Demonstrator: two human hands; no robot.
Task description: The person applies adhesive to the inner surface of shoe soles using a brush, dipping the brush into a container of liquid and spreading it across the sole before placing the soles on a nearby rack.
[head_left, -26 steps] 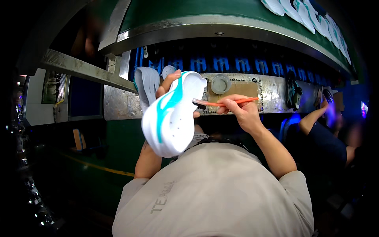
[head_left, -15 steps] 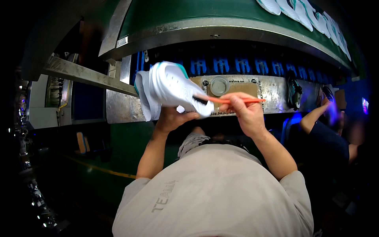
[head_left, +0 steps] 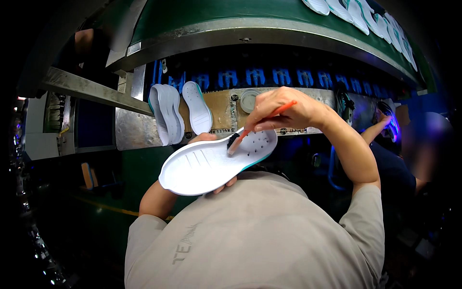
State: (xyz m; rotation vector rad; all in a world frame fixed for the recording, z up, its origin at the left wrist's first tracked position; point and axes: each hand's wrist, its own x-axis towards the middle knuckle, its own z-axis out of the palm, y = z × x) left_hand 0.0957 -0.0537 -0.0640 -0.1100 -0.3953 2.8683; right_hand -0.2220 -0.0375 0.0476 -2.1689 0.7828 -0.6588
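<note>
My left hand (head_left: 204,137) grips a white shoe sole (head_left: 192,168) with a teal edge line, tilted with its inner side up in front of my chest. The thumb shows at the far edge and fingertips show at the near edge; the rest of that hand is hidden beneath. My right hand (head_left: 288,111) is closed round the orange handle of a brush (head_left: 281,109). The dark bristles touch the inside of the sole, beside its area of small holes. Beyond the right hand stands a small round tub (head_left: 248,100) with pale contents.
More white soles (head_left: 163,115) stand at the left of the metal bench (head_left: 130,127), and a single sole (head_left: 197,108) lies on cardboard. Several soles (head_left: 353,14) lie on the green conveyor (head_left: 216,12). A metal beam (head_left: 91,91) crosses at left. A co-worker's hand (head_left: 383,119) holds a shoe at right.
The sole in my left hand now lies inner side up and nearer to me. The brush has moved inward and left over it. A single sole now shows on the cardboard.
</note>
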